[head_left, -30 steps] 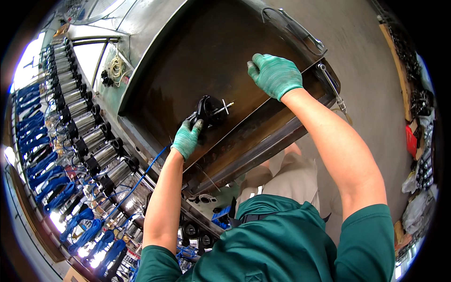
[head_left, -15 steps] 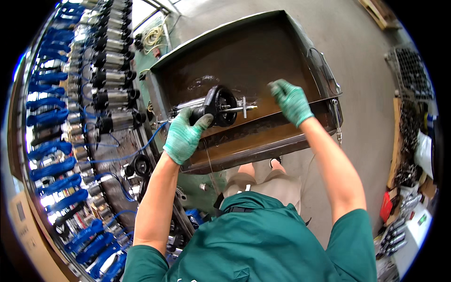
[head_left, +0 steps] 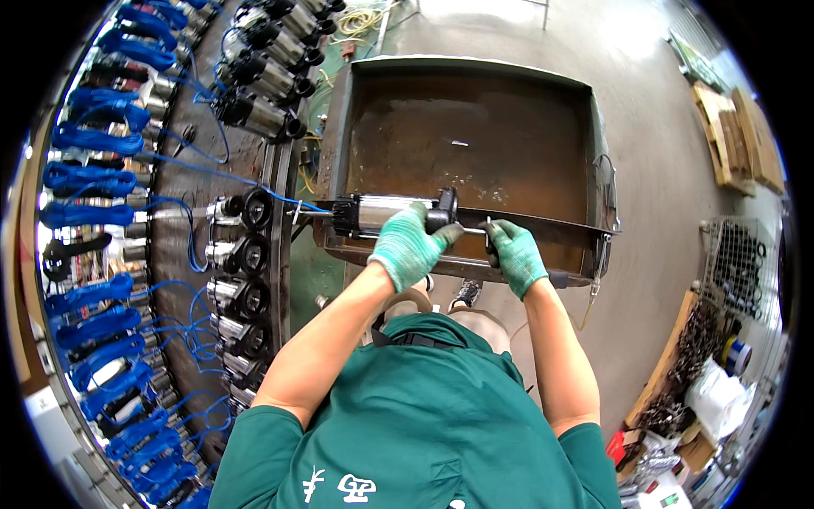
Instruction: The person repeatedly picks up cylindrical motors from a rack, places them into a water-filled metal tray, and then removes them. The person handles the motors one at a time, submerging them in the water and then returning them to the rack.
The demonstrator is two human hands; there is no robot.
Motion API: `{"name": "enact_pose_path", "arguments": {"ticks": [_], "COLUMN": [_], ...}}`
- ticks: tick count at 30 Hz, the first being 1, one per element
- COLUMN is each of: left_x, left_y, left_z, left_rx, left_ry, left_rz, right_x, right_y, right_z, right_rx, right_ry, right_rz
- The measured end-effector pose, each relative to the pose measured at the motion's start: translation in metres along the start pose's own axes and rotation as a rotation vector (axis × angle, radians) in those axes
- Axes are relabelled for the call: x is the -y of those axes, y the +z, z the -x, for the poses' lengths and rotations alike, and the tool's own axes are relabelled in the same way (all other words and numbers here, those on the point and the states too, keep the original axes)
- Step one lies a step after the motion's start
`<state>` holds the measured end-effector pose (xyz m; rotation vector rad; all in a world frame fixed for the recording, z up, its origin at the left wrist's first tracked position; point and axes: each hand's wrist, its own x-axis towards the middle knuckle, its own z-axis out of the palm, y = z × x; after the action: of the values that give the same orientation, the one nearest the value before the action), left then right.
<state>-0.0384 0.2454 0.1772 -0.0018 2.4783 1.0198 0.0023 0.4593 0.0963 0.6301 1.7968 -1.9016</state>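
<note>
A pump (head_left: 377,212) with a silver cylindrical body and black ends lies sideways over the near part of a metal water tank (head_left: 471,64). My left hand (head_left: 411,246), in a green glove, is closed round its body near the right-hand black end. At that end, my gloved right hand (head_left: 515,257) is closed on a metal T-shaped fitting (head_left: 488,227), partly covered by the fingers. A blue cable (head_left: 246,181) runs left from the pump's other end. Brown water stands in the tank, with small bubbles on its surface.
On the bench at my left stand several similar pumps (head_left: 271,72) and several with round black ends (head_left: 250,297). Coiled blue cables (head_left: 97,136) line the bench's outer side. At the right are wooden pallets (head_left: 721,140) and a wire basket (head_left: 738,254) of dark parts.
My right hand has come from the right, where it was apart, onto the fitting. The pump has turned, so its round black end no longer faces me. The view has shifted.
</note>
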Motion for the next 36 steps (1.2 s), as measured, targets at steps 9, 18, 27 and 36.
{"name": "enact_pose_path", "arguments": {"ticks": [9, 18, 27, 36], "left_x": [0.010, 0.020, 0.109, 0.267], "left_y": [0.055, 0.067, -0.003, -0.108], "left_z": [0.011, 0.012, 0.037, 0.011], "left_rx": [0.031, 0.107, -0.118, -0.119], "left_ry": [-0.053, -0.066, 0.120, 0.426], "left_rz": [-0.063, 0.055, 0.022, -0.361], "right_x": [-0.050, -0.061, -0.085, 0.006], "right_y": [-0.030, -0.043, -0.040, 0.078], "right_z": [0.000, -0.002, 0.002, 0.016], "right_rx": [0.029, 0.051, -0.134, -0.314], "right_ry": [0.112, 0.135, -0.070, -0.779], "right_rz": [-0.034, 0.015, 0.292, 0.853]}}
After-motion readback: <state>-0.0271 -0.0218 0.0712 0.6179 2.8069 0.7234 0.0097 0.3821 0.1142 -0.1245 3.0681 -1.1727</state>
